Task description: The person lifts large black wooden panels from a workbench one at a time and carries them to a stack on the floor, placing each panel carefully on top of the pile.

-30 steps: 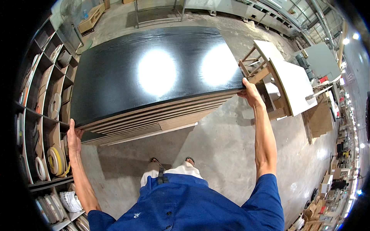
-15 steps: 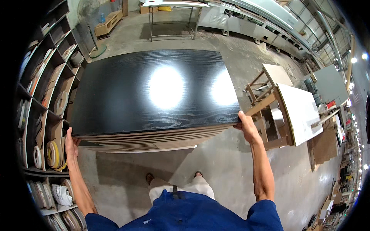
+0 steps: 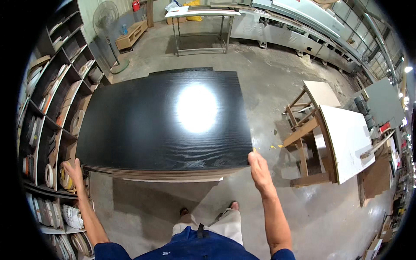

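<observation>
A black wood-grain panel [image 3: 143,117] lies on top of a stack of boards [image 3: 169,173] in front of me. At its near left corner, my left hand [image 3: 74,173] is open, thumb raised and fingers apart, just outside the edge. My right hand [image 3: 260,173] is at the near right corner, its fingers closed against the panel's edge; their far side is partly hidden. Behind the panel's far edge shows a strip of another black panel [image 3: 182,70].
A dark shelf rack [image 3: 60,117] with edging rolls stands close on my left. To the right are a wooden stand [image 3: 301,134] and a tilted white board [image 3: 346,141]. Beyond the stack stand a fan [image 3: 106,19], a metal-legged table [image 3: 201,14] and a long machine [image 3: 286,32].
My left hand has come off the panel's corner and spread its fingers. My right hand has moved nearer to me and leftward. A black strip now shows beyond the panel's far edge. The view has shifted.
</observation>
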Available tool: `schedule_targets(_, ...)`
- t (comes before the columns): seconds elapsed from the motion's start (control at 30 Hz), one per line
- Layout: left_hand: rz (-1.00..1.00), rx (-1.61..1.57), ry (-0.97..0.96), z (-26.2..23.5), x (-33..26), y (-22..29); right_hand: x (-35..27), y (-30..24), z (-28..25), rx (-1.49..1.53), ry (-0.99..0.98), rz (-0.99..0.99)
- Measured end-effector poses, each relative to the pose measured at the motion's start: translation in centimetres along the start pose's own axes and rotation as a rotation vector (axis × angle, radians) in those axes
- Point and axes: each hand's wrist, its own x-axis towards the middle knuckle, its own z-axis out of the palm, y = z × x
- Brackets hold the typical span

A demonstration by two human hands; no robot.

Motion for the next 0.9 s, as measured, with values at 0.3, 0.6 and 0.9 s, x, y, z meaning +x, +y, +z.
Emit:
schedule_targets(0.3, -0.965, -1.230, -0.491, -9.4, -32.9, 32.2, 23.0, -0.7, -4.3, 0.124, -0.313, -0.188)
schedule_targets(0.6, -1.085, -1.515, -0.447, -10.6, -40.6, 46.8, 38.6, -1.4, 1.9, -0.160, -0.854, -0.181)
schedule_targets(0.9, -1.296, -1.374, -0.104, -11.7, -40.7, 50.0, 39.6, -2.4, 1.4, -0.186, -1.060, -0.330)
